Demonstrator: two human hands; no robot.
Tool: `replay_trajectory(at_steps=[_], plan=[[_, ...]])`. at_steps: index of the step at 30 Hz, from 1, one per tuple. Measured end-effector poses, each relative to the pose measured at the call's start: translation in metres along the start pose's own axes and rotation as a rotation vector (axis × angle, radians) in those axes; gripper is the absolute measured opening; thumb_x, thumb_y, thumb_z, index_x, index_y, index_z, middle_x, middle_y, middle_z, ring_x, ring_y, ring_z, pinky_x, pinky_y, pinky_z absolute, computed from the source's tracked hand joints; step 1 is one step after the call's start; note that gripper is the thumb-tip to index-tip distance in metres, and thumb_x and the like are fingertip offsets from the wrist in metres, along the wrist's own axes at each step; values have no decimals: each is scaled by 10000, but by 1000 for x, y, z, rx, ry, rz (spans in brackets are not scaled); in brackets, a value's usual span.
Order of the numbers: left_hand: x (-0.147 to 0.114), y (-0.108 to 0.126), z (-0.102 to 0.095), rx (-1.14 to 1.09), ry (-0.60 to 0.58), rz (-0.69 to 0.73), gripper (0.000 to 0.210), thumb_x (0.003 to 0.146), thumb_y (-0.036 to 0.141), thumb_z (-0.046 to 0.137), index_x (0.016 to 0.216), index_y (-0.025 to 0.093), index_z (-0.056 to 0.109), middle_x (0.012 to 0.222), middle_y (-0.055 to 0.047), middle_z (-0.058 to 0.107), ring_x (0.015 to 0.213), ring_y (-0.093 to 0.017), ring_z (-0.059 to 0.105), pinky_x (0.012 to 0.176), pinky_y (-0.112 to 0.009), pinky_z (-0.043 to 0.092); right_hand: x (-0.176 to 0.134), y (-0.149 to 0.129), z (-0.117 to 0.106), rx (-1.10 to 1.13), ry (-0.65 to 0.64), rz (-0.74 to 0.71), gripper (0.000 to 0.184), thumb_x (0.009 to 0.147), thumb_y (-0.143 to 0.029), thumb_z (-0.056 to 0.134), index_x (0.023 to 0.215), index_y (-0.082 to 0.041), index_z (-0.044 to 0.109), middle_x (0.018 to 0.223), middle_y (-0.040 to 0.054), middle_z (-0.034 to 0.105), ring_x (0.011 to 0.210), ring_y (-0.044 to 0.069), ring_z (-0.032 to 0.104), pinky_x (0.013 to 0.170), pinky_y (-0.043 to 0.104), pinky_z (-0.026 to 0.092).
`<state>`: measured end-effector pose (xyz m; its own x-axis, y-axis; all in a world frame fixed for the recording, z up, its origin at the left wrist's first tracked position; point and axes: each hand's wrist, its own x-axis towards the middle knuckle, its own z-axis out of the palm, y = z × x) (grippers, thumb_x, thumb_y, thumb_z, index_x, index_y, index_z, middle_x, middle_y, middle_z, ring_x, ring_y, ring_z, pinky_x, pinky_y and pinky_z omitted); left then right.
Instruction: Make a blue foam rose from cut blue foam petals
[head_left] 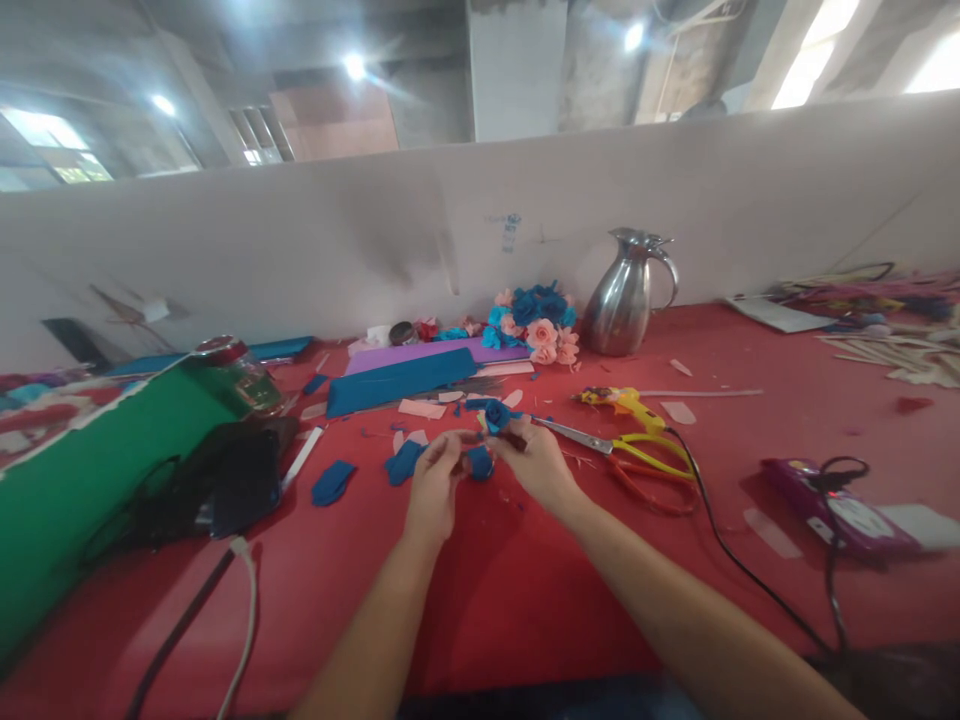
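A small blue paper flower is pinched in the fingers of my right hand, held up over the red table. My left hand is closed close beside the flower's base, its fingertips pressed together; what lies between them is too small to make out. Cut blue paper petals lie to the left of my hands, and another blue petal shows between them. Just right of my right hand, scissors with yellow and orange handles rest with the blades pointing toward the flower.
Behind my hands lie blue paper and a purple sheet. A bunch of paper flowers stands beside a steel jug. A yellow glue gun trails a cord to a purple power strip. At left are a phone and green board.
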<state>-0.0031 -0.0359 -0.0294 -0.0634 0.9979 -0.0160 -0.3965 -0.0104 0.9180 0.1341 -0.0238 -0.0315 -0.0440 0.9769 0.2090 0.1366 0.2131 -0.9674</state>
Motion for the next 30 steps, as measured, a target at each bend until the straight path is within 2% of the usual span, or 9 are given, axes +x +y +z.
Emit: replay_trajectory(at_steps=[3,6,9,13,15,20,26,30], plan=[[-1,2,0,-49,-54,19,349,691,492,715,783,155,712,725,-23,641,576,-84,497,546,-194,410,-3,-4,-2,-191,8,-52,115,808,-212,545,761,-184,646,660,17,652,640,167,605,602,244,440],[-2,1,-1,-35,-82,-12,250,643,368,785,731,154,690,675,-7,627,592,-86,512,576,-190,419,-6,-9,-4,-327,2,-147,126,806,-162,549,753,-187,661,747,36,695,705,176,619,652,248,438],[-1,1,-1,-44,-82,-24,243,638,357,789,688,150,671,649,-3,616,590,-87,515,575,-191,415,-6,-11,-4,-325,-16,-183,143,819,-146,538,784,-191,669,804,48,708,740,182,623,686,260,443],[-3,4,0,-107,-99,-11,361,716,490,697,883,170,681,712,-8,623,566,-89,504,546,-206,412,-6,-10,-4,-331,-31,-194,157,815,-124,534,807,-201,670,825,48,710,763,191,619,705,273,440],[-3,5,0,-103,-89,-27,354,690,452,732,915,184,674,695,12,605,558,-83,497,546,-202,413,-6,-10,-4,-325,-40,-201,171,809,-110,529,807,-207,670,820,44,706,765,190,618,710,274,440],[-1,2,0,-20,-22,-64,269,552,291,830,725,162,671,670,28,605,580,-72,501,593,-196,421,-6,-11,-3,-306,-46,-197,160,808,-108,530,768,-198,657,754,35,683,701,176,606,672,259,436],[-3,5,2,5,-71,-90,259,540,294,829,708,165,680,644,30,593,560,-68,479,572,-189,407,-7,-11,-3,-290,-46,-160,140,818,-154,549,741,-180,663,718,39,669,662,172,602,631,250,428],[-3,6,3,19,-61,-82,255,531,302,834,662,160,667,612,27,575,552,-74,469,562,-191,397,-8,-12,-2,-271,-50,-166,155,818,-150,537,760,-184,676,718,37,674,659,172,609,627,246,434]])
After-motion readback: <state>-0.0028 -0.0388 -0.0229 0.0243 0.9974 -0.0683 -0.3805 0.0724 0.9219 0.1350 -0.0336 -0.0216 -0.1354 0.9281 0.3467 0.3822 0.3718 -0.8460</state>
